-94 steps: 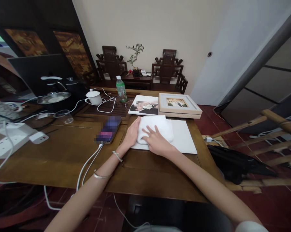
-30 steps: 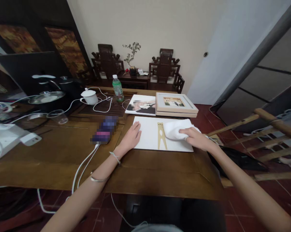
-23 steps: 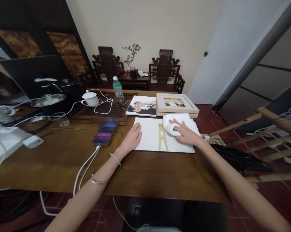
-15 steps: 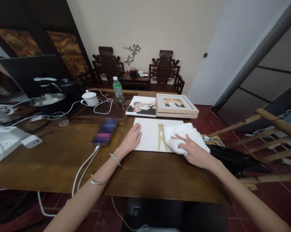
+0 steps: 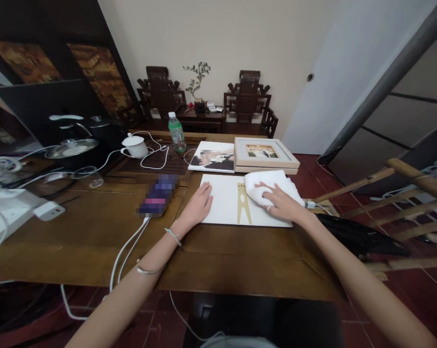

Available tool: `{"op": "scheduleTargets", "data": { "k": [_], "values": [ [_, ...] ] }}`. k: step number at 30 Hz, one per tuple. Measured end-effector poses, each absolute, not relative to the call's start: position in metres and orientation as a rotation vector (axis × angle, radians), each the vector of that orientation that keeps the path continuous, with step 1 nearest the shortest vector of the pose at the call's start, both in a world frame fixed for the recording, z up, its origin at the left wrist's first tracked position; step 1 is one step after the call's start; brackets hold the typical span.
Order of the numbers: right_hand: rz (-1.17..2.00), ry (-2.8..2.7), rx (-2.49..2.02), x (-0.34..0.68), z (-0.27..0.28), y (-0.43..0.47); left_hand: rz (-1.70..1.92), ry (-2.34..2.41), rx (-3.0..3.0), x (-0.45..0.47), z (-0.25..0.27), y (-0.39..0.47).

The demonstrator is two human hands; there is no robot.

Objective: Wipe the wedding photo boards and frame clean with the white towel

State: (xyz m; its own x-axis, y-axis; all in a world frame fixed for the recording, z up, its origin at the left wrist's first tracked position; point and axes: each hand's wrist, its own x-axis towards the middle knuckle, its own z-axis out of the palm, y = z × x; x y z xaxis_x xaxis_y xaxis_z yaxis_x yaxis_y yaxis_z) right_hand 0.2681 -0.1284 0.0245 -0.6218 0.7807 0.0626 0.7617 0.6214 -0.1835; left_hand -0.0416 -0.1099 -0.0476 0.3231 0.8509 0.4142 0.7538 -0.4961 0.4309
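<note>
A white board (image 5: pixel 225 208) with a tan stand strip (image 5: pixel 244 204) on it lies flat near the right end of the wooden table (image 5: pixel 95 232). My left hand (image 5: pixel 198 207) rests flat on the board's left edge, fingers together, pinning it down. My right hand (image 5: pixel 282 203) presses a folded white cloth (image 5: pixel 267 183) onto the board's far right corner, fingers spread over the cloth.
Behind the board lie a photo print (image 5: pixel 213 158) and stacked picture frames (image 5: pixel 264 155). A phone (image 5: pixel 156 195) on a white cable sits left of my left hand. A green bottle (image 5: pixel 176 133), white lidded cup (image 5: pixel 135 146), glass (image 5: pixel 90 176), power strip (image 5: pixel 8 212) and kettle fill the left side. A black bag (image 5: pixel 356 237) lies right of the table.
My right hand has slid the cloth from the board's left side across to its right side, uncovering the tan strip, then rubbed it between near and far corners. The left hand stayed put.
</note>
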Motion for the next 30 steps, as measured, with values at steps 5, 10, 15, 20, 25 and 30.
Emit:
{"op": "scheduleTargets", "data": {
  "k": [5, 10, 15, 20, 25, 30],
  "values": [
    [0.103, -2.682, -1.373, 0.262, 0.024, -0.111, 0.862, 1.491, 2.432, -0.042, -0.044, -0.11],
    [0.142, -2.727, -1.299, 0.267, 0.025, -0.157, 0.841, 1.5, 2.41, -0.041, -0.042, -0.111],
    [0.252, -2.763, -1.204, 0.275, 0.031, -0.221, 0.862, 1.499, 2.412, -0.04, -0.041, -0.113],
    [0.314, -2.749, -1.225, 0.277, 0.036, -0.225, 0.851, 1.507, 2.426, -0.04, -0.041, -0.114],
    [0.216, -2.669, -1.394, 0.27, 0.033, -0.166, 0.889, 1.489, 2.427, -0.041, -0.045, -0.111],
    [0.125, -2.605, -1.504, 0.255, 0.036, -0.111, 0.881, 1.499, 2.409, -0.042, -0.046, -0.111]
  ]
}}
